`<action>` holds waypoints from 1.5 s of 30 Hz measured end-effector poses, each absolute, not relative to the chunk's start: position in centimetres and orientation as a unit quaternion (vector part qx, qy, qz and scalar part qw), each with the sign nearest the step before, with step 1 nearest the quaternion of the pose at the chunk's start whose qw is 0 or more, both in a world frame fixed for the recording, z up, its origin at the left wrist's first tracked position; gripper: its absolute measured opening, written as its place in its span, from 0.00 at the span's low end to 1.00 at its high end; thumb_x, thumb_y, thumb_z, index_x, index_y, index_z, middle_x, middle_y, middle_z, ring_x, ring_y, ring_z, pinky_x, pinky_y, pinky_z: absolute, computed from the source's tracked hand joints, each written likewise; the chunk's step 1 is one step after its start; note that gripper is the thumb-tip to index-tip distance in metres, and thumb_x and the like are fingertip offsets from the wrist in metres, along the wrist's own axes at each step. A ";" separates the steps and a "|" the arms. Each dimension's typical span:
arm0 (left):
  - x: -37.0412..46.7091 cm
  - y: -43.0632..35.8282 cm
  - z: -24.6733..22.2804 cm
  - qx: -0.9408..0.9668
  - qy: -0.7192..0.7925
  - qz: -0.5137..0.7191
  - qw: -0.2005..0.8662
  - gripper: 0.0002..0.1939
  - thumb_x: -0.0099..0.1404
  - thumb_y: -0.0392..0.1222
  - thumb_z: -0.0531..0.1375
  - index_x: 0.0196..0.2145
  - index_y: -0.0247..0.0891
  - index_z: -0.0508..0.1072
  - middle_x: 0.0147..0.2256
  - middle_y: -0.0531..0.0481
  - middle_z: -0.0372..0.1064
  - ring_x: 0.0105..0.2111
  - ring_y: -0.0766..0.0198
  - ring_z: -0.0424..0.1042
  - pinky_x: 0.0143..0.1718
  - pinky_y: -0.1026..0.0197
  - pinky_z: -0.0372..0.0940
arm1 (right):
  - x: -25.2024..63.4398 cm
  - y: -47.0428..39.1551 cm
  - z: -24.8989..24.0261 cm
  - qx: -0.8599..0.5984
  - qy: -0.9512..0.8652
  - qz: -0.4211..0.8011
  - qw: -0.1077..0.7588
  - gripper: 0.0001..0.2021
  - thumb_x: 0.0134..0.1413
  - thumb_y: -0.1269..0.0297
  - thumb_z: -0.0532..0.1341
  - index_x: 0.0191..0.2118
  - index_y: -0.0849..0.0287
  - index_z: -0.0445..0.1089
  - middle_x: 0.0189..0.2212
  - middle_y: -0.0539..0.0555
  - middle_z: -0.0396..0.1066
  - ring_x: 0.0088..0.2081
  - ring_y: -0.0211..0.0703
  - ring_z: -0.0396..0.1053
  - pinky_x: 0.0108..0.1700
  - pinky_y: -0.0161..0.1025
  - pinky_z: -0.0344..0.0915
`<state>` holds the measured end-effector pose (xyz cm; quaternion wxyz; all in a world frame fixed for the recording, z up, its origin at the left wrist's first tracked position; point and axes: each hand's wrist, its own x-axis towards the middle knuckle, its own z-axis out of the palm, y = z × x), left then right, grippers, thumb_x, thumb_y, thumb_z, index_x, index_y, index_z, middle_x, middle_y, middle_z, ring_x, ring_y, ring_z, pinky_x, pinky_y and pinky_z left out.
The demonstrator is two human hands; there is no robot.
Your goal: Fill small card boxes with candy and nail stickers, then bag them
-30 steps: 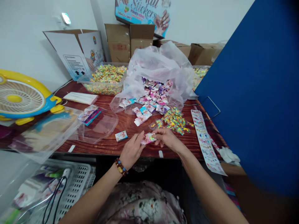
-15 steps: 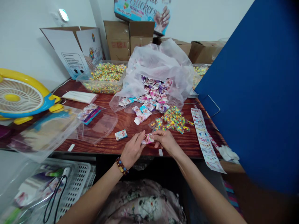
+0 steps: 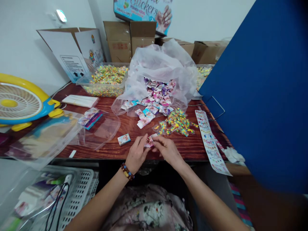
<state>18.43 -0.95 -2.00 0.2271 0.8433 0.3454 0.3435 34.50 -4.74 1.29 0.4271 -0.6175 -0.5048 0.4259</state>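
Note:
Between my two hands, just above the table's front edge, is a small pink printed box (image 3: 149,141) with a white flap showing at its upper right. My left hand (image 3: 136,153) grips its left side, fingers closed on it. My right hand (image 3: 167,151) pinches the right end near the flap. A small light-blue box (image 3: 124,139) lies flat to the left of my left hand. Beyond my hands is a pile of little clear packets with coloured candies (image 3: 176,123). Several small printed boxes (image 3: 146,119) spill from a large translucent plastic bag (image 3: 166,61).
A clear tub of candies (image 3: 103,85) stands behind on the left, near a yellow and blue fan (image 3: 24,99). Small boxes (image 3: 90,118) lie on a flat clear bag. A sticker strip (image 3: 211,141) hangs over the front edge beside a blue panel (image 3: 260,96). A white basket (image 3: 80,183) sits lower left.
My right fingers have shifted at the box's right end, and its white flap now shows more plainly. The box is tilted a little more. The whole view has moved slightly.

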 end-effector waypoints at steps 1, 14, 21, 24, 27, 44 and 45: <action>18.4 -0.8 -1.8 0.834 0.347 0.343 0.259 0.24 0.69 0.43 0.54 0.60 0.37 0.60 0.48 0.40 0.64 0.49 0.56 0.68 0.52 0.52 0.66 | 34.7 -4.7 1.3 -0.610 -0.513 0.425 0.429 0.11 0.53 0.63 0.57 0.39 0.58 0.74 0.25 0.49 0.74 0.23 0.37 0.71 0.21 0.30 0.62; 17.5 -1.4 -0.7 0.564 0.349 0.293 0.688 0.21 0.57 0.47 0.64 0.46 0.39 0.66 0.36 0.51 0.69 0.34 0.64 0.71 0.33 0.60 0.71 | 35.9 -5.6 1.1 -0.555 -0.614 0.309 0.467 0.08 0.54 0.67 0.61 0.40 0.54 0.75 0.42 0.54 0.70 0.40 0.42 0.69 0.41 0.37 0.66; 17.7 -2.4 -0.1 0.550 0.350 0.311 0.692 0.20 0.57 0.47 0.65 0.44 0.39 0.66 0.37 0.51 0.70 0.34 0.64 0.71 0.35 0.60 0.71 | 34.8 -7.1 -0.4 -0.566 -0.561 0.366 0.480 0.12 0.55 0.59 0.63 0.44 0.54 0.73 0.40 0.53 0.73 0.38 0.44 0.71 0.40 0.37 0.67; 17.5 -2.5 0.0 0.560 0.336 0.317 0.688 0.19 0.58 0.45 0.64 0.46 0.40 0.65 0.36 0.53 0.69 0.35 0.65 0.71 0.37 0.61 0.70 | 34.6 -7.0 -0.5 -0.550 -0.561 0.397 0.475 0.11 0.56 0.57 0.62 0.43 0.55 0.73 0.36 0.53 0.73 0.36 0.43 0.71 0.38 0.36 0.67; 17.1 -2.6 0.2 0.553 0.326 0.308 0.702 0.20 0.60 0.46 0.64 0.47 0.41 0.63 0.36 0.53 0.68 0.34 0.65 0.71 0.35 0.61 0.70 | 34.7 -6.6 0.0 -0.521 -0.577 0.423 0.467 0.11 0.58 0.57 0.60 0.42 0.55 0.74 0.34 0.52 0.72 0.32 0.40 0.69 0.33 0.34 0.66; 16.8 -3.6 1.2 0.623 0.307 0.302 0.653 0.12 0.64 0.43 0.61 0.42 0.40 0.61 0.35 0.52 0.70 0.34 0.66 0.70 0.37 0.63 0.64 | 35.1 -7.4 3.7 -0.559 -0.539 0.439 0.452 0.10 0.55 0.59 0.60 0.30 0.57 0.74 0.27 0.51 0.73 0.31 0.41 0.69 0.35 0.36 0.67; 16.7 -3.7 1.3 0.625 0.308 0.302 0.651 0.13 0.64 0.43 0.61 0.42 0.40 0.61 0.35 0.52 0.70 0.35 0.66 0.70 0.37 0.63 0.64 | 35.1 -7.3 3.9 -0.554 -0.520 0.472 0.447 0.09 0.54 0.59 0.61 0.31 0.57 0.74 0.28 0.51 0.73 0.31 0.41 0.70 0.34 0.36 0.68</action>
